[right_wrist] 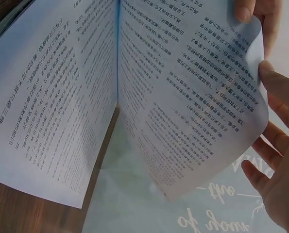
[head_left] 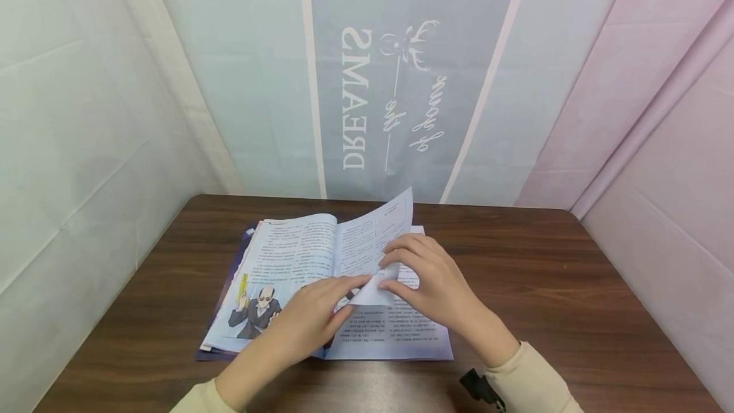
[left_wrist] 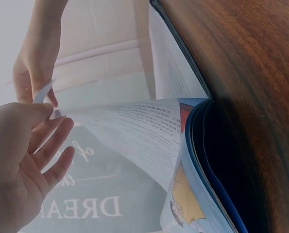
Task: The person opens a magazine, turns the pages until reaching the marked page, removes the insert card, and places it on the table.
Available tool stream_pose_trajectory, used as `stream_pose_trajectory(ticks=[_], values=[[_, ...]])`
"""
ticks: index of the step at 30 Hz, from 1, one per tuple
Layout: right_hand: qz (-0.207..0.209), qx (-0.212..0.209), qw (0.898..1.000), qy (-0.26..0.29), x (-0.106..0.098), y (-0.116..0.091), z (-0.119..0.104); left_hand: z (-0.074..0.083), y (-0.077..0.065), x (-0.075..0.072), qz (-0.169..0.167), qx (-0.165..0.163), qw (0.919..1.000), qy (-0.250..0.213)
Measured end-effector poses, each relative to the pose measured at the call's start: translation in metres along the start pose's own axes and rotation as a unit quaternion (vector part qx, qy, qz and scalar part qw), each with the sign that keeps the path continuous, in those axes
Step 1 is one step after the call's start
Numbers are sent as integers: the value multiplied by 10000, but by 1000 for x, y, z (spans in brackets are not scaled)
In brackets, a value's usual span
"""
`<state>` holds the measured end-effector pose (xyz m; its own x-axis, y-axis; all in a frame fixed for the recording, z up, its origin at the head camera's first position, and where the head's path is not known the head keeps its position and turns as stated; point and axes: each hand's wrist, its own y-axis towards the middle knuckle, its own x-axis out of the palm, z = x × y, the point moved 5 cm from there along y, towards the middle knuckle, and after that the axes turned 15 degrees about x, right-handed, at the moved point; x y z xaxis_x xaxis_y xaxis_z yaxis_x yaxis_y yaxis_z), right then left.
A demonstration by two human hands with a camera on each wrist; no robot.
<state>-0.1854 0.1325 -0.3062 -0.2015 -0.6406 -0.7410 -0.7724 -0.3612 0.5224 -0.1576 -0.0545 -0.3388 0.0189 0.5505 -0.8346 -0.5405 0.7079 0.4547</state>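
Observation:
An open magazine [head_left: 395, 336] with printed text lies on the table, and one page [head_left: 367, 234] of it stands lifted and bent near the middle. My left hand [head_left: 318, 311] pinches the near corner of this page between thumb and index finger; its other fingers are spread in the left wrist view. Farther up the page's free edge, my right hand [head_left: 432, 279] holds the paper between thumb and fingers. From the right wrist view, the raised page [right_wrist: 197, 97] curves along its edge beside the right thumb. The left-hand page bears a cartoon man [head_left: 260, 311] in a dark suit.
A dark brown wooden table [head_left: 545, 285] extends around the magazine. Behind it hangs a pale curtain [head_left: 258, 81] with mirrored white lettering, and further fabric encloses both sides. A black strap [head_left: 482, 387] shows at the right sleeve.

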Motion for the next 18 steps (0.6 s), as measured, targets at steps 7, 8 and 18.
stream_pose_trajectory(ticks=[7,8,18], values=[[187,-176,9991,349,-3,-2,-5,-3,-3,0,158,-154,9994,258],[199,-165,9989,389,-4,-2,-6,-3,-3,0,201,-178,9993,266],[331,-132,9976,595,-5,-15,0,-14,-11,0,464,-512,9967,431]])
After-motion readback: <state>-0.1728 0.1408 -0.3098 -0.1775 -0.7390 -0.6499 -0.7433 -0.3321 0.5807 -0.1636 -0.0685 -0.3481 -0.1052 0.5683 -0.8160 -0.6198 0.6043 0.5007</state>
